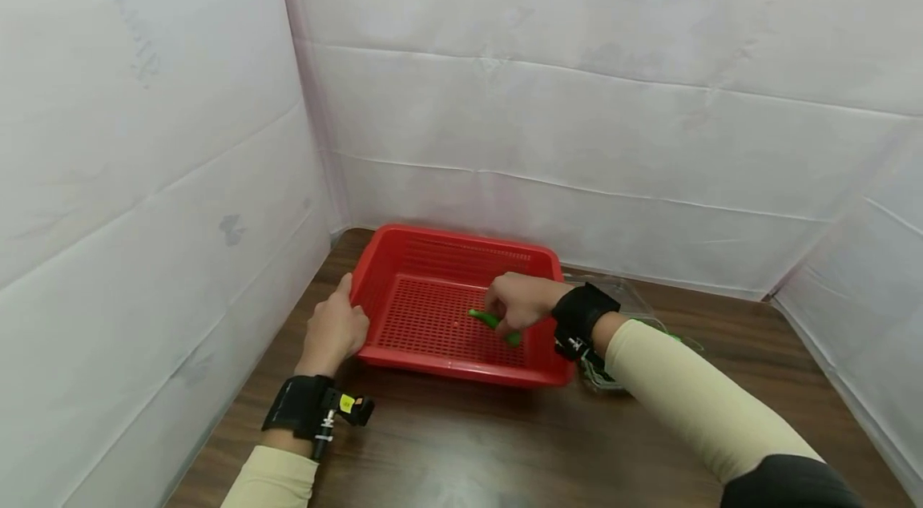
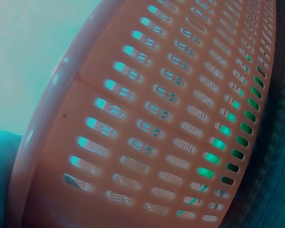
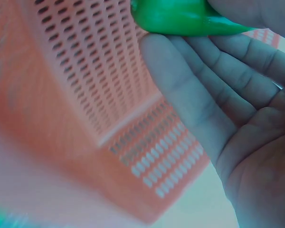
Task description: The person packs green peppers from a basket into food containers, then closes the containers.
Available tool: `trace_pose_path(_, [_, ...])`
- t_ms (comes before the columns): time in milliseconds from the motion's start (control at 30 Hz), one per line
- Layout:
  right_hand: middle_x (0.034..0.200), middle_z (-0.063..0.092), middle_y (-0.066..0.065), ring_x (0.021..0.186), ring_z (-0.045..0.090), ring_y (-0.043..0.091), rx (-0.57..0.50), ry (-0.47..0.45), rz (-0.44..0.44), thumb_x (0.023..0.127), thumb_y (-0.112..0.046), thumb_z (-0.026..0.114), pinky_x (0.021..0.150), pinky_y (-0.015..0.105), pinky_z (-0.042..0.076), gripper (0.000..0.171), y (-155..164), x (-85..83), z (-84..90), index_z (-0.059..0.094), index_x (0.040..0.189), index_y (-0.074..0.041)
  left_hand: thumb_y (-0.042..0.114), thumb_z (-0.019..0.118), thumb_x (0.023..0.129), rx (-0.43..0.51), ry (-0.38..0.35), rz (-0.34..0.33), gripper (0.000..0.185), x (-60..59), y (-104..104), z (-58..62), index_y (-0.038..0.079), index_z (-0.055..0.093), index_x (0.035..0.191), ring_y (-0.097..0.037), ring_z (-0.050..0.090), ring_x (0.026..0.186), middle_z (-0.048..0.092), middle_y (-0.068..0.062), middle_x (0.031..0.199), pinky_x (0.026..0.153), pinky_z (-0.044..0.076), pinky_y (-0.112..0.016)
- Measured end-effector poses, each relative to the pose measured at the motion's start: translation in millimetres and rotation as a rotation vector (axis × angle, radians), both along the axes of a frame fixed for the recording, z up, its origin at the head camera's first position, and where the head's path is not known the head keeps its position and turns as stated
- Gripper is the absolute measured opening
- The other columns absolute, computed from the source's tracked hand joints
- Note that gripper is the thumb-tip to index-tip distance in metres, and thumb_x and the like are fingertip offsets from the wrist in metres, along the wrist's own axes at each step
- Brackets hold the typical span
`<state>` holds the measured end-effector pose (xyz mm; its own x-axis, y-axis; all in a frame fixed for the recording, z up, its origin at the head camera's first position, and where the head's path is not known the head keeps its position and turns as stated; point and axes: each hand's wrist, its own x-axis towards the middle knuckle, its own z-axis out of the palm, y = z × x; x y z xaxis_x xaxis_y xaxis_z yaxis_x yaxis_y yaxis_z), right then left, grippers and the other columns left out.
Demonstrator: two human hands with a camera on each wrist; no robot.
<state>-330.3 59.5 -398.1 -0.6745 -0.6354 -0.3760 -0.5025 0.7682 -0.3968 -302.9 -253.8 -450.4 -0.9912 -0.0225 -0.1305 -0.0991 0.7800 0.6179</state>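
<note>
A red perforated plastic basket (image 1: 461, 247) sits on the dark wooden table. My left hand (image 1: 333, 328) grips its left rim; the left wrist view shows only the slotted basket wall (image 2: 171, 118) close up. My right hand (image 1: 519, 301) reaches inside the basket and pinches a small green pepper-like object (image 1: 494, 323) just above the basket floor. In the right wrist view the green object (image 3: 180, 18) lies between my thumb and fingers (image 3: 218, 71), with the basket's floor and wall (image 3: 85, 95) behind.
White sheeted walls enclose the table on the left, back and right. A clear plastic container (image 1: 623, 296) with something green in it lies right of the basket, partly hidden by my right forearm. Bare dark wood table (image 1: 461, 444) stretches in front.
</note>
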Motion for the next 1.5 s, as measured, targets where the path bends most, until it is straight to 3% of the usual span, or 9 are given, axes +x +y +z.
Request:
trace_pose_path(100, [0.062, 0.054, -0.009, 0.058, 0.044, 0.005, -0.019, 0.023, -0.005, 0.089, -0.01, 0.08, 0.057, 0.021, 0.039, 0.017, 15, 1.7, 11.9, 0.069, 0.077, -0.015, 0.012, 0.046, 0.103, 0.001, -0.014, -0.001, 0.07, -2.3, -3, 2.0, 0.005, 0.017, 0.166, -0.039, 0.066, 0.101, 0.059, -0.035, 0.135, 0.078, 0.055, -0.05])
trace_pose_path(267, [0.06, 0.037, -0.006, 0.056, 0.03, 0.008, -0.078, 0.049, -0.036, 0.089, -0.008, 0.078, 0.059, 0.025, 0.032, 0.034, 42, 7.4, 25.0, 0.054, 0.068, -0.017, 0.012, 0.045, 0.103, 0.0, -0.013, -0.007, 0.07, -5.0, -11, 4.2, 0.004, 0.015, 0.166, -0.038, 0.065, 0.096, 0.059, -0.036, 0.132, 0.072, 0.053, -0.046])
trace_pose_path(500, [0.072, 0.067, -0.005, 0.063, 0.057, 0.008, -0.159, 0.098, -0.055, 0.089, -0.009, 0.078, 0.063, 0.026, 0.048, 0.009, 57, 15.2, 45.7, 0.074, 0.084, -0.016, 0.012, 0.044, 0.103, -0.012, -0.014, -0.014, 0.07, -9.5, -24, 3.6, 0.001, 0.015, 0.165, -0.038, 0.065, 0.094, 0.058, -0.037, 0.13, 0.069, 0.052, -0.043])
trace_pose_path(700, [0.069, 0.062, -0.006, 0.062, 0.052, 0.006, -0.143, 0.141, -0.058, 0.086, -0.007, 0.079, 0.06, 0.025, 0.046, 0.01, 72, 17.9, 53.3, 0.073, 0.082, -0.014, 0.012, 0.044, 0.102, -0.01, -0.001, -0.018, 0.07, -10.2, -29, -0.6, 0.0, 0.015, 0.165, -0.041, 0.064, 0.098, 0.058, -0.038, 0.132, 0.072, 0.053, -0.048])
trace_pose_path(967, [0.067, 0.059, -0.006, 0.062, 0.051, 0.004, -0.095, 0.203, -0.113, 0.086, -0.005, 0.08, 0.062, 0.025, 0.044, 0.018, 127, 35.4, 47.8, 0.066, 0.078, -0.014, 0.012, 0.044, 0.103, 0.005, -0.034, 0.0, 0.073, -9.1, -31, 0.8, 0.001, 0.01, 0.166, -0.038, 0.064, 0.093, 0.056, -0.038, 0.133, 0.068, 0.051, -0.042])
trace_pose_path(1133, [0.067, 0.056, -0.007, 0.06, 0.047, 0.004, -0.052, 0.184, -0.189, 0.087, -0.005, 0.08, 0.062, 0.026, 0.04, 0.018, 157, 47.4, 39.2, 0.066, 0.081, -0.013, 0.012, 0.043, 0.103, 0.002, -0.035, 0.005, 0.073, -9.1, -34, 2.4, 0.001, 0.009, 0.166, -0.038, 0.064, 0.093, 0.055, -0.039, 0.133, 0.068, 0.051, -0.041])
trace_pose_path(1367, [0.064, 0.043, -0.01, 0.057, 0.038, 0.003, -0.027, 0.197, -0.223, 0.085, -0.005, 0.081, 0.062, 0.026, 0.034, 0.03, 177, 55.6, 26.6, 0.057, 0.073, -0.017, 0.012, 0.044, 0.103, 0.005, -0.023, -0.002, 0.073, -9.6, -39, 0.6, -0.001, 0.009, 0.166, -0.037, 0.064, 0.089, 0.056, -0.039, 0.129, 0.064, 0.049, -0.038])
trace_pose_path(1500, [0.066, 0.044, -0.008, 0.059, 0.04, 0.006, -0.01, 0.172, -0.27, 0.085, -0.007, 0.082, 0.063, 0.027, 0.035, 0.027, 181, 58.9, 19.9, 0.059, 0.076, -0.015, 0.012, 0.044, 0.103, 0.01, -0.017, -0.003, 0.073, -10.0, -39, -0.3, -0.001, 0.009, 0.166, -0.036, 0.064, 0.088, 0.057, -0.039, 0.129, 0.064, 0.049, -0.038])
